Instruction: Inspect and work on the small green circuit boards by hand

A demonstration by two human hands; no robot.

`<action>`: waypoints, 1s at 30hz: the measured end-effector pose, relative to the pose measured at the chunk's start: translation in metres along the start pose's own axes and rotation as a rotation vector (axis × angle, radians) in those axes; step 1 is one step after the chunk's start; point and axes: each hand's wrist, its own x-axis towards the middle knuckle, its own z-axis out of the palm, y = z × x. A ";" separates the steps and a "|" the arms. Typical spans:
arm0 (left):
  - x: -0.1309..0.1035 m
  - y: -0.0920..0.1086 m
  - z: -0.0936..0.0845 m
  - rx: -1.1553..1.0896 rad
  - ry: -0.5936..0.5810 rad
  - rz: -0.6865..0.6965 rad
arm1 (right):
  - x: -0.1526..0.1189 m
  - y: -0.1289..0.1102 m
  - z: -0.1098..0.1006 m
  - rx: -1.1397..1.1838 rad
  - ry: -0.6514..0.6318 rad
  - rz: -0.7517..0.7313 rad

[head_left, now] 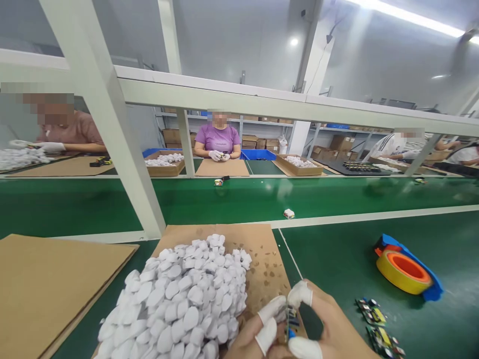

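Observation:
A small circuit board (292, 319) with dark and blue parts stands on edge between my hands near the bottom of the view. White covers sit on my fingertips. My left hand (258, 331) is closed on the board's left side, and my right hand (329, 321) pinches it from the right. The board's lower part is hidden by fingers. Just left of my hands, a large heap of small white rounded pieces (183, 299) lies on a cardboard sheet (262, 254). To the right, two more circuit boards (374, 311) lie on the green work surface.
A blue tape dispenser with a yellow tape roll (402, 271) stands at the right. More cardboard (56, 294) lies at the left. Beyond a pale metal frame (138, 184) runs a green belt (247, 199) carrying small assemblies. Several co-workers sit across it, one wearing a purple shirt (218, 139).

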 end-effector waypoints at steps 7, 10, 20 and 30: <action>0.020 -0.004 -0.009 -0.027 0.272 -0.161 | 0.051 0.017 0.014 0.074 0.052 0.019; 0.029 -0.018 -0.030 -0.023 0.245 -0.309 | 0.078 0.026 0.028 0.050 -0.028 0.033; 0.018 -0.019 -0.042 0.062 0.200 -0.201 | 0.120 0.049 0.073 0.084 -0.135 0.115; 0.020 -0.005 -0.023 0.117 0.107 -0.263 | 0.098 0.028 0.051 -0.043 -0.157 0.076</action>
